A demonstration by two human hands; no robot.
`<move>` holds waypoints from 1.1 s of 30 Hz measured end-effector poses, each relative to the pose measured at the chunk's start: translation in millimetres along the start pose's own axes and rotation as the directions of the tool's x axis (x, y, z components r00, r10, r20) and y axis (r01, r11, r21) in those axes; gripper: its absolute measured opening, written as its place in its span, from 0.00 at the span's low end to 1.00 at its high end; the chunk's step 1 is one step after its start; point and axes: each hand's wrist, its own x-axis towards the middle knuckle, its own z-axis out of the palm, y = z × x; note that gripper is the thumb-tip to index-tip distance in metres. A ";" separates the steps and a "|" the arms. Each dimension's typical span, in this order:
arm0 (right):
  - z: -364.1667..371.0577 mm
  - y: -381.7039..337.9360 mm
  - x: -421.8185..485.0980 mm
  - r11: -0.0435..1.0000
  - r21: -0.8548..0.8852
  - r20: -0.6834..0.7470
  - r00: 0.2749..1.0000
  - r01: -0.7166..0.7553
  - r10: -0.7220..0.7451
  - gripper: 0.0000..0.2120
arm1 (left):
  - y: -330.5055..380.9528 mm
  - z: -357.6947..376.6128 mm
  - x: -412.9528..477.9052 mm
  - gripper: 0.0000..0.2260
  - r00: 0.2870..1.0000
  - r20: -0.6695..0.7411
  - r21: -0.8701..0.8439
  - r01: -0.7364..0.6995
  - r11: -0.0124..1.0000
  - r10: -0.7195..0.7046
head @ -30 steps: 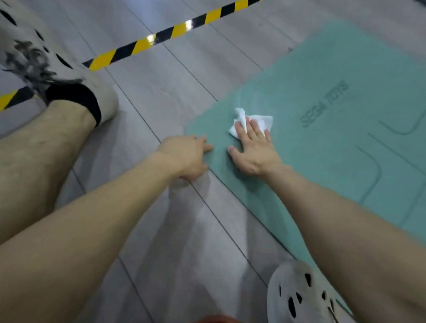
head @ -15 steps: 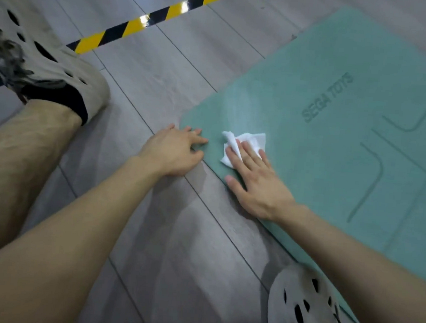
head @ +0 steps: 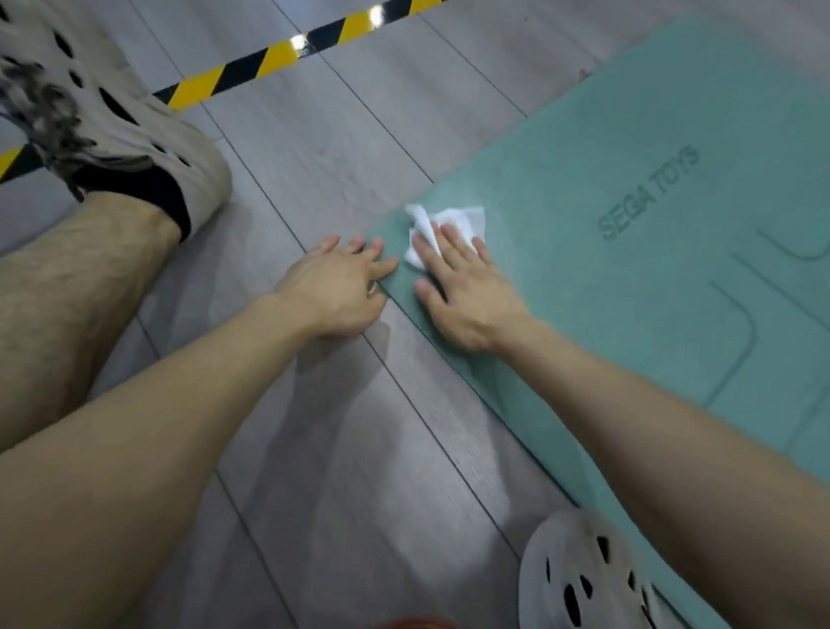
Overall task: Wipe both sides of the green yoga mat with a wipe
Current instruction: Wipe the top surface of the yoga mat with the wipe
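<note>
1. Pressing the wipe [head: 459,221] flat onto the green yoga mat [head: 649,306] w/ my right grip [head: 463,293]. Fingers are straight and spread, nothing curled round the wipe, so it's an open palm pushing. Prob. so the pressure spreads & the wipe drags along w/o bunching.
2. Wipe is crumpled and sits on the mat near the corner closest to me. Part of it sticks out past my fingertips.
3. Left grip [head: 336,284] is open too, holding nothing. Fingertips rest on the mat's corner edge, heel on the floor [head: 344,456]. My guess: it pins the corner so the mat won't slide or curl under the wiping.
4. Mat lies flat on the floor, "SEGA TOYS" print [head: 650,193] facing up.
5. Left shoe [head: 98,110] is well apart from the mat, near the yellow-black tape [head: 274,56]. Right shoe [head: 589,601] is at the mat's long edge.
6. Hidden or unclear:
   - Mat runs off frame top & right, and its underside isn't visible, so can't judge if that side's been done.
   - Left thumb is blurred; can't tell if it hooks under the edge.
   - Much of the wipe is under my fingers.
   - Can't tell if the right shoe stands on the mat.
</note>
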 end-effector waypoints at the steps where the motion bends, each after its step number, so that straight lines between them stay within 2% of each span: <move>1: 4.0 2.7 -30.1 0.999 -0.005 0.000 0.999 0.052 -0.052 0.32 | -0.3 -2.1 0.8 0.27 1.000 -0.005 0.006 -0.003 1.000 0.003; 3: 5.6 20.4 -78.7 0.994 -0.033 0.037 0.994 0.104 -0.102 0.32 | 3.3 -6.7 2.7 0.26 1.000 -0.019 0.031 -0.004 1.000 0.005; 5: 0.9 42.5 -84.0 0.994 -0.069 0.064 0.995 0.079 -0.074 0.31 | 7.9 -8.4 3.0 0.25 1.000 -0.023 0.037 -0.019 0.999 0.020; 8: -12.2 42.5 -21.0 0.995 -0.034 0.042 0.994 -0.097 0.099 0.32 | 7.4 -11.5 -2.7 0.30 1.000 0.026 -0.040 -0.006 0.999 0.007; 9: -15.2 34.8 2.4 0.994 -0.025 0.059 0.992 -0.110 0.111 0.32 | 5.4 -12.2 -5.9 0.30 0.999 0.049 -0.083 0.008 0.997 -0.004; 11: -20.7 17.7 32.1 0.996 -0.082 0.118 0.993 -0.022 0.032 0.31 | 3.1 -14.1 -12.7 0.25 0.998 0.027 -0.169 0.068 0.983 -0.064; 13: -31.6 9.0 33.0 0.987 -0.113 0.128 0.987 0.116 -0.101 0.29 | 1.4 -14.6 -15.0 0.19 0.980 -0.110 -0.254 0.136 0.958 -0.169; 15: -38.0 8.3 14.3 0.981 -0.124 0.030 0.988 0.153 -0.150 0.30 | 6.8 -13.8 -19.6 0.16 0.924 -0.294 -0.279 0.162 0.947 -0.244; 17: -35.4 10.5 -13.3 0.980 -0.123 -0.055 0.985 0.157 -0.165 0.34 | 18.7 -11.8 -21.8 0.15 0.871 -0.453 -0.222 0.096 0.970 -0.190; 18: -29.6 13.2 -24.7 0.975 -0.131 -0.055 0.981 0.179 -0.187 0.36 | 25.5 -9.9 -20.6 0.14 0.849 -0.511 -0.183 0.050 0.982 -0.138; 20: -16.8 15.9 -39.8 0.978 -0.103 -0.043 0.981 0.184 -0.189 0.37 | 39.6 -6.0 -17.1 0.16 0.801 -0.595 -0.164 -0.037 0.986 -0.069; 22: -13.5 16.5 -43.0 0.987 -0.008 -0.152 0.975 0.163 -0.162 0.35 | 50.4 -5.2 -12.5 0.18 0.774 -0.631 -0.191 -0.088 0.978 -0.054; 25: -11.8 20.7 -57.4 0.991 0.066 -0.358 0.930 0.116 -0.085 0.28 | 59.8 -2.1 -5.7 0.21 0.816 -0.577 -0.188 -0.164 0.968 0.026; 27: -0.9 36.4 -76.0 0.996 0.083 -0.412 0.911 0.025 0.012 0.23 | 58.2 4.3 0.9 0.25 0.885 -0.445 -0.147 -0.221 0.964 0.135; 29: 10.4 53.9 -87.9 0.996 0.045 -0.369 0.926 -0.073 0.084 0.24 | 54.1 8.1 6.8 0.30 0.928 -0.253 -0.042 -0.293 0.955 0.274; 30: 15.6 60.9 -90.0 0.994 0.026 -0.333 0.937 -0.104 0.107 0.25 | 53.4 9.1 9.9 0.32 0.925 -0.192 0.032 -0.327 0.944 0.327; 32: 21.9 67.7 -89.3 0.991 0.007 -0.308 0.942 -0.134 0.130 0.29 | 55.6 5.2 16.0 0.32 0.903 -0.183 0.137 -0.369 0.919 0.389; 33: 23.0 68.0 -87.7 0.990 0.006 -0.308 0.942 -0.138 0.133 0.30 | 55.4 0.5 18.3 0.31 0.897 -0.196 0.136 -0.376 0.917 0.397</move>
